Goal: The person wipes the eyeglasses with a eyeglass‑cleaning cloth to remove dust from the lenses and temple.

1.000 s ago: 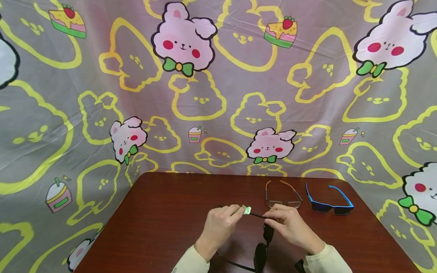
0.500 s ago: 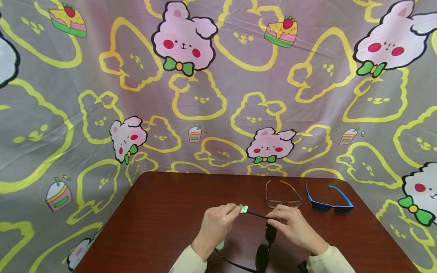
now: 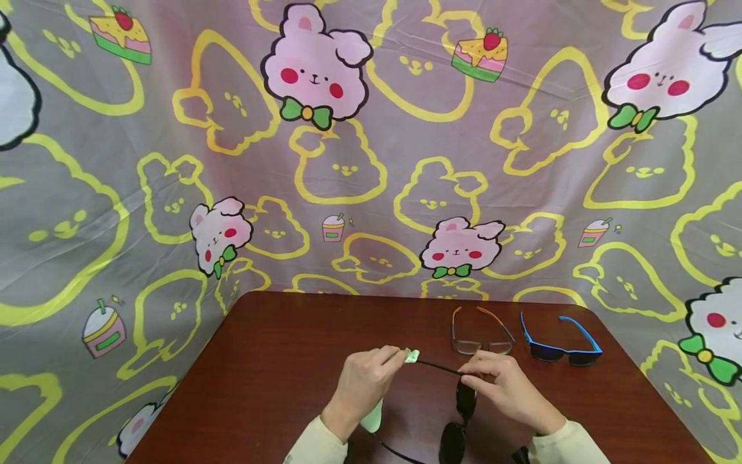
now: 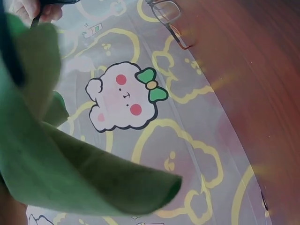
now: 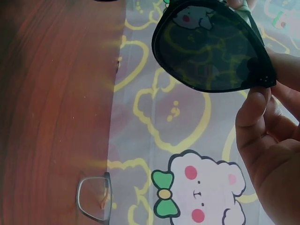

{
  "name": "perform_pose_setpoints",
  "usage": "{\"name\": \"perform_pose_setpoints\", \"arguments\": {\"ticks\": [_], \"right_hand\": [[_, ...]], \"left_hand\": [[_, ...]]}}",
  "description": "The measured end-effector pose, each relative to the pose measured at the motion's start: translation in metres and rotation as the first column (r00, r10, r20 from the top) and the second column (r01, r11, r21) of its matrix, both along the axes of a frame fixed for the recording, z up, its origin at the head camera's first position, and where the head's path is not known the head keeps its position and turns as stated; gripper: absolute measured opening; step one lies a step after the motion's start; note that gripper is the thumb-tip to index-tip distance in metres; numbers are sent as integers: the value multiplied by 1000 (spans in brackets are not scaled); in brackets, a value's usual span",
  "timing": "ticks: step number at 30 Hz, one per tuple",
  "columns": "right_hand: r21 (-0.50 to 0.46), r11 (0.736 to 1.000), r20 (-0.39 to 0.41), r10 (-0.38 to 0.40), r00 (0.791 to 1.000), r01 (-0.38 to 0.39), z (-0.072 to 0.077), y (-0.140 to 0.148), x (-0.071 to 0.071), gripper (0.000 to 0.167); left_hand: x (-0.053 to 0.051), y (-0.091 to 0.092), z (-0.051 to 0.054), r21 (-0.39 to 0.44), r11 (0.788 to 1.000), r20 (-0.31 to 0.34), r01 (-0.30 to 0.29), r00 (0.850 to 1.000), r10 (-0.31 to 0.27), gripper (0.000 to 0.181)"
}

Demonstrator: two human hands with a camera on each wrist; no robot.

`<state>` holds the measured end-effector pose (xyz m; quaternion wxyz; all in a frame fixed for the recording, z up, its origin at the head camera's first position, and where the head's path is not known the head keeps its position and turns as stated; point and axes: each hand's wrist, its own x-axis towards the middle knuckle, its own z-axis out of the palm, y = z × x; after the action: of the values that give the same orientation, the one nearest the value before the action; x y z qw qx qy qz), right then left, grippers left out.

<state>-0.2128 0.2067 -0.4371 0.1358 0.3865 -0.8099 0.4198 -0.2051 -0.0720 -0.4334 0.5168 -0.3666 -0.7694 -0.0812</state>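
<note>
Black sunglasses (image 3: 452, 442) are held up above the table with their temples unfolded. My right hand (image 3: 510, 390) pinches them at the frame corner by the hinge; the right wrist view shows thumb and fingers there beside a dark lens (image 5: 211, 51). My left hand (image 3: 364, 386) grips a light green cloth (image 3: 373, 417) folded around one temple, toward its tip. Close up in the left wrist view, the cloth (image 4: 93, 173) hangs in loose folds and hides most of that temple. The other temple reaches down toward the front, partly out of view.
Clear-lens glasses (image 3: 481, 347) with orange-brown temples lie behind my right hand. To their right are blue-framed sunglasses (image 3: 561, 351) with dark lenses. The brown table (image 3: 278, 361) meets a cartoon-printed curtain (image 3: 348, 161) at the back and sides. A small black item (image 3: 520, 455) shows by the right sleeve.
My left hand has slid left along the temple with the cloth, and more cloth shows beneath it. My right hand and the sunglasses have shifted slightly right.
</note>
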Motion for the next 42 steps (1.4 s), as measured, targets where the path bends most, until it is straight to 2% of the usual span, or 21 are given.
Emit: {"name": "perform_pose_setpoints", "arguments": {"ticks": [3,7,10,13,23,28,32,38,42], "right_hand": [[-11,1000,-5,1,1000,-1,4,0,3,24],[-35,999,-20,33,999,-34,17,-3,11,27],[-47,997,-8,68,998,-68,26,-4,16,27],[-53,994,8,93,996,-92,29,-2,17,27],[-34,993,4,109,994,-109,28,4,17,26],[-26,992,12,120,993,-120,11,12,6,26],[-7,992,64,124,990,-124,-1,21,0,22],[8,992,91,126,988,-127,-1,24,0,22],[15,994,98,107,989,-109,0,24,1,22]], "left_hand": [[-1,-1,0,-3,1000,-1,6,1000,-6,18],[-1,-3,0,-11,1000,-1,10,1000,-10,17],[-1,-5,-1,-13,1000,-12,18,1000,-18,17],[-1,-8,-1,-14,1000,-23,23,999,-23,16],[1,-12,-4,-28,999,-21,40,999,-41,17],[2,-16,-5,-28,999,-5,40,999,-40,16],[2,-17,-7,-30,998,-4,56,998,-56,21],[2,-19,-7,-48,996,6,72,997,-72,11],[2,-19,-7,-56,996,22,69,997,-68,16]]}}
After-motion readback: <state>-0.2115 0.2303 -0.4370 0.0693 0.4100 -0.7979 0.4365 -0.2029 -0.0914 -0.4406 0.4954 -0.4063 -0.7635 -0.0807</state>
